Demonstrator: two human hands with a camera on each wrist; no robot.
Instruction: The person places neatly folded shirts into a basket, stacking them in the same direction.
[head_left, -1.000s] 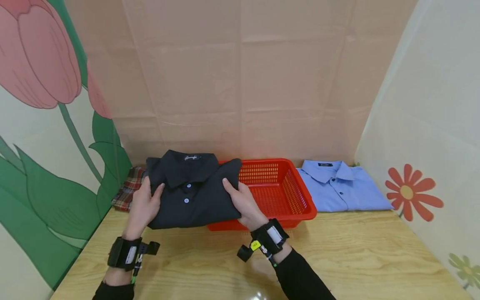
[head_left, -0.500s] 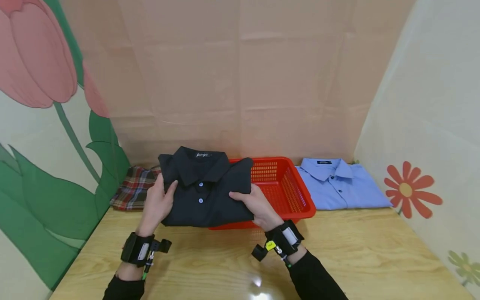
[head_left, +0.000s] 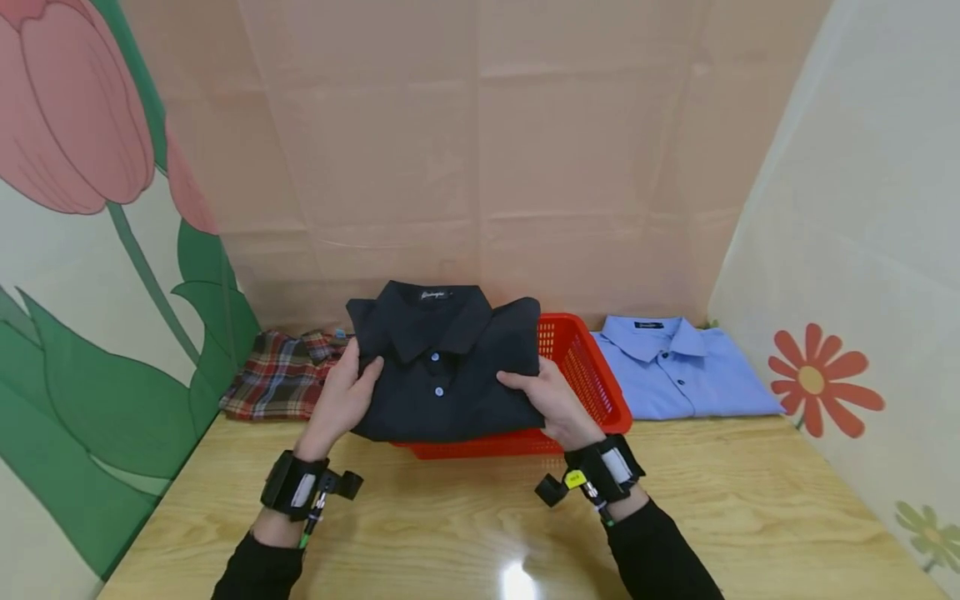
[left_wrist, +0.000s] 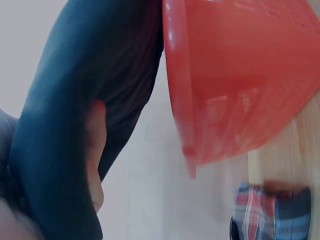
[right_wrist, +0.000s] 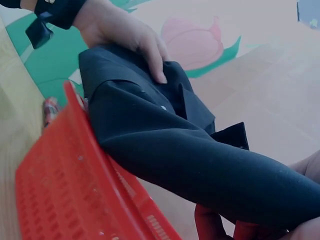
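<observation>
A folded black shirt [head_left: 450, 392], collar toward the far wall, is held up by both hands over the red basket [head_left: 588, 379]. My left hand [head_left: 347, 396] grips its left edge, thumb on top; in the left wrist view its fingers [left_wrist: 96, 132] curl under the cloth. At the opposite edge my right hand [head_left: 558, 402] pinches the shirt the same way, and the right wrist view shows its fingers [right_wrist: 212, 225] beneath. The shirt hides most of the basket's inside. In both wrist views the basket's rim lies close to the shirt's underside.
A folded plaid shirt [head_left: 273, 379] lies on the wooden table [head_left: 435, 533] left of the basket. To the basket's right lies a folded light blue shirt [head_left: 678, 375]. A pinkish-brown sheet [head_left: 480, 167] hangs behind them, with flower-patterned panels on both sides.
Both hands have carried the black shirt to the right, from partly over the plaid shirt to over the basket. More of the plaid shirt shows now. The blue shirt has stayed in place.
</observation>
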